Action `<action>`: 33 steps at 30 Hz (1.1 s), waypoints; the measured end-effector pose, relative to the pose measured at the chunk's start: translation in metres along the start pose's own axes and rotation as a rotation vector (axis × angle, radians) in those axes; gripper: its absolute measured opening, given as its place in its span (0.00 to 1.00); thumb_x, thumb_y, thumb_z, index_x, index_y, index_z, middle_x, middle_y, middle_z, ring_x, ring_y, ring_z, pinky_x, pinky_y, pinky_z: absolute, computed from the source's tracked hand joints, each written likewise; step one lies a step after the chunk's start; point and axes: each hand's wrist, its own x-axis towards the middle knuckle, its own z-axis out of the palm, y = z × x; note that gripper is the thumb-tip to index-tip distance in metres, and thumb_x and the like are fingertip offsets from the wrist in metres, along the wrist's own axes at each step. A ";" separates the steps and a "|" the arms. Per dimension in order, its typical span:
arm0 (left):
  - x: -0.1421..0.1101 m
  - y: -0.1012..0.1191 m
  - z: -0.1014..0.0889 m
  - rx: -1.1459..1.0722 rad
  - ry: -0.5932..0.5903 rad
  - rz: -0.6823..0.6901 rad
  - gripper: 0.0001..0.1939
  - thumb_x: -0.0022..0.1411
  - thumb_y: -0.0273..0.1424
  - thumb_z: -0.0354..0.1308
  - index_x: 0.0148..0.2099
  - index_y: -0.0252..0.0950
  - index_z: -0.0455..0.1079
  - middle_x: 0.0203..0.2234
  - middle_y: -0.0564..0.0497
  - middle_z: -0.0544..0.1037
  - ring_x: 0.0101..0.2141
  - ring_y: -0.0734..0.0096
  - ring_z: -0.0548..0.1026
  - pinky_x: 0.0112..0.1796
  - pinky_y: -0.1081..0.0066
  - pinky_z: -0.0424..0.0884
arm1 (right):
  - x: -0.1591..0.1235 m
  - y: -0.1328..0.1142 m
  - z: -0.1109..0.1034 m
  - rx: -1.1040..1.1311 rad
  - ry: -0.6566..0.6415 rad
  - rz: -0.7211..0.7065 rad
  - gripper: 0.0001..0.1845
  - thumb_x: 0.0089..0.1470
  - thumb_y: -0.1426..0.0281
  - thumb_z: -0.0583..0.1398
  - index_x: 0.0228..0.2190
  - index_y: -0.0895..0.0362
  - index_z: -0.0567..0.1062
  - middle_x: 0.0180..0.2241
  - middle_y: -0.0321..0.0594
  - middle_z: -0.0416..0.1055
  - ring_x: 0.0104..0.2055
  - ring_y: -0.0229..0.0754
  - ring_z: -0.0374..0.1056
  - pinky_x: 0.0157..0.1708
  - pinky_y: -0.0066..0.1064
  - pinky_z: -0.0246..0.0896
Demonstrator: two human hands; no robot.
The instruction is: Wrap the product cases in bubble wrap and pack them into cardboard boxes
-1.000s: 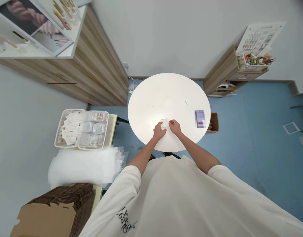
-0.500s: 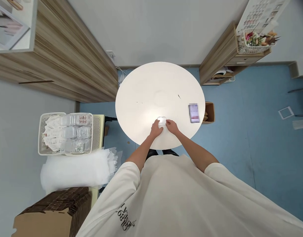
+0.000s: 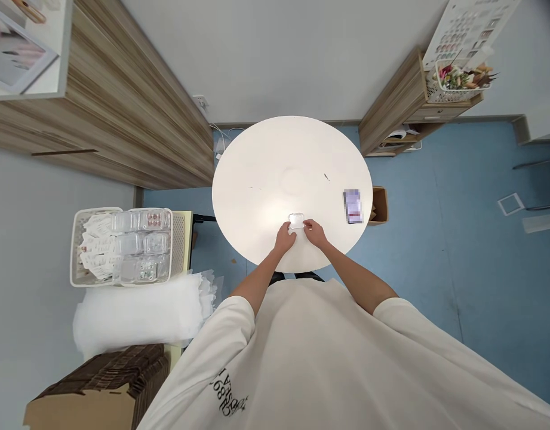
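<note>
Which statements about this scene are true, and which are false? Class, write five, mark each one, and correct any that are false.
1. The left hand and right hand are both at a small clear plastic case. True.
2. The case sits towards the person's side of the round white table. True.
3. The purple item lies to the left of both hands. False: the purple item lies to their right.
4. The stack of flat cardboard is at the person's right. False: the stack of flat cardboard is at the person's left.
5. The person's sleeves are black. False: they are white sleeves.
</note>
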 end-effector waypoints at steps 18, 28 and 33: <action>0.031 0.026 -0.018 0.029 0.164 -0.015 0.13 0.68 0.31 0.55 0.53 0.37 0.71 0.50 0.42 0.76 0.48 0.63 0.76 0.50 0.65 0.70 | 0.021 -0.028 -0.011 -0.068 0.024 -0.078 0.14 0.60 0.68 0.56 0.44 0.53 0.78 0.49 0.44 0.74 0.49 0.45 0.71 0.50 0.38 0.67; 0.038 0.028 -0.018 -0.081 0.179 -0.102 0.12 0.64 0.32 0.58 0.49 0.39 0.75 0.50 0.46 0.79 0.50 0.64 0.76 0.52 0.64 0.70 | 0.027 -0.034 -0.018 -0.175 -0.043 -0.149 0.14 0.63 0.69 0.55 0.38 0.50 0.81 0.40 0.39 0.78 0.43 0.46 0.72 0.43 0.36 0.66; 0.040 0.024 -0.020 -0.098 0.171 -0.125 0.12 0.61 0.29 0.60 0.47 0.39 0.77 0.50 0.47 0.80 0.50 0.63 0.77 0.52 0.63 0.72 | 0.026 -0.029 -0.020 -0.296 -0.092 -0.270 0.13 0.63 0.70 0.56 0.39 0.50 0.81 0.41 0.40 0.78 0.46 0.47 0.71 0.48 0.38 0.64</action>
